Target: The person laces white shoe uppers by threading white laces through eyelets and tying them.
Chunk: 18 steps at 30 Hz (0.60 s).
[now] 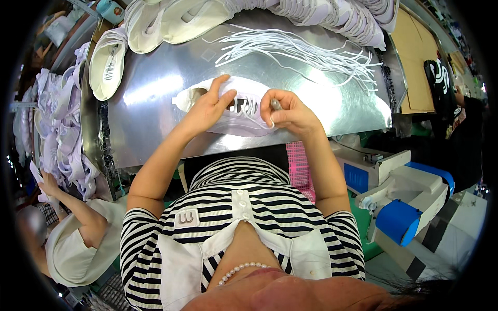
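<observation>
A pale lilac shoe upper (236, 124) lies on its side on the shiny metal tabletop, its heel end to the left and its toe to the right. White lace (250, 107) crosses part of its eyelet rows. My left hand (206, 108) grips the shoe at the ankle opening, thumb and forefinger on its upper edge. Close to the toe-side eyelets, my right hand (294, 115) is closed round a small tool with a rounded greyish end (275, 104). A white loop of lace shows just below those fingers; the tool's tip is hidden.
A loose bundle of white laces (295, 52) lies beyond the shoe. Cream and lilac shoes (192, 23) line the far edge, with one shoe (108, 67) at far left. Lilac uppers (57, 119) hang at left near another person's arm (78, 210). A white-and-blue machine (399, 207) stands right.
</observation>
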Each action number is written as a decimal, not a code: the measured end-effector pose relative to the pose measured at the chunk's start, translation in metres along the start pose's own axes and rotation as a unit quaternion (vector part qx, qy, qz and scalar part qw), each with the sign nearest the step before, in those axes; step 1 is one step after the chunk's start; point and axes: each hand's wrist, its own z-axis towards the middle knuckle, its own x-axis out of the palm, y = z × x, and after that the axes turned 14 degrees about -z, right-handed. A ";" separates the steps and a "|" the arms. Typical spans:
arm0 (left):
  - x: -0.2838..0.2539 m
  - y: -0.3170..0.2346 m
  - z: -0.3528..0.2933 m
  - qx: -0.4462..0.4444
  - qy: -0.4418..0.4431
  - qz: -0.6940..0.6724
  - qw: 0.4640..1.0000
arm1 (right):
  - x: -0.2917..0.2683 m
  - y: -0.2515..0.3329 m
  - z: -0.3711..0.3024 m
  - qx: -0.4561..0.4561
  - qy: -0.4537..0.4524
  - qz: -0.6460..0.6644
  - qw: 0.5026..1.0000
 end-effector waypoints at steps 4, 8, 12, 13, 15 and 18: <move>0.009 0.010 -0.001 0.082 -0.061 0.089 0.991 | 0.015 0.009 0.024 0.008 -0.143 -0.122 0.982; 0.018 0.027 0.003 0.101 -0.122 0.043 0.986 | 0.025 -0.020 0.044 -0.033 -0.271 -0.277 0.921; 0.027 0.028 0.002 0.141 -0.183 0.090 0.969 | 0.037 -0.023 0.043 -0.043 -0.299 -0.372 0.878; 0.029 0.028 0.001 0.152 -0.193 0.090 0.965 | 0.038 -0.024 0.042 -0.047 -0.302 -0.395 0.867; 0.028 0.029 0.001 0.189 -0.198 0.060 0.960 | 0.043 -0.016 0.039 -0.050 -0.294 -0.395 0.869; 0.029 0.030 0.001 0.212 -0.205 0.066 0.953 | 0.043 -0.015 0.028 -0.086 -0.302 -0.455 0.833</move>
